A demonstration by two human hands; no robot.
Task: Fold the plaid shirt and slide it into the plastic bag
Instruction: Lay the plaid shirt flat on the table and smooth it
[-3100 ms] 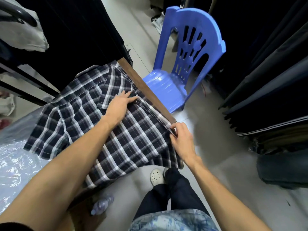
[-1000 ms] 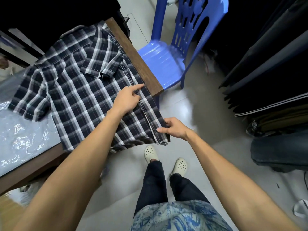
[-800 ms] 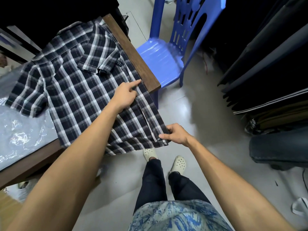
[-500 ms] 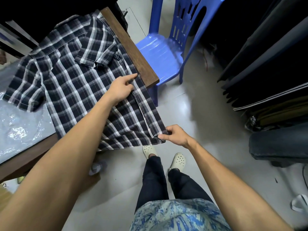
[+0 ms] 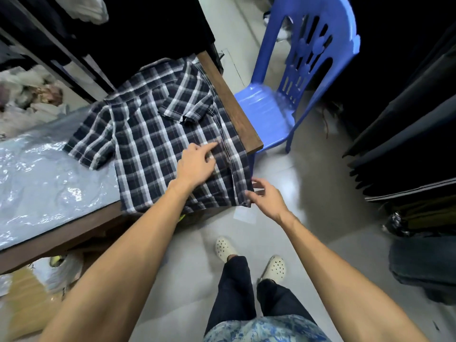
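The dark plaid shirt [image 5: 158,141] lies spread on the wooden table [image 5: 238,112]. One short sleeve is folded in over its body, and its lower hem droops over the table's front edge. My left hand [image 5: 196,164] rests on the cloth, index finger stretched toward the stitched right side edge. My right hand [image 5: 265,195] is just off the table's corner, fingers apart, fingertips at the shirt's lower right hem corner without a clear pinch. The clear plastic bag [image 5: 49,176] lies flat and shiny on the table, left of the shirt, partly under its other sleeve.
A blue plastic chair [image 5: 269,114] stands against the table's right end. Dark garments [image 5: 407,144] hang along the right, with a bundle on the floor below. Bags and a cardboard box [image 5: 37,292] sit under the table. My legs and white clogs [image 5: 274,269] stand on the grey floor.
My right hand has loosened from the hem corner it was pulling out, and the hem now hangs at the table edge. The left hand stays on the shirt. The camera view has tilted.
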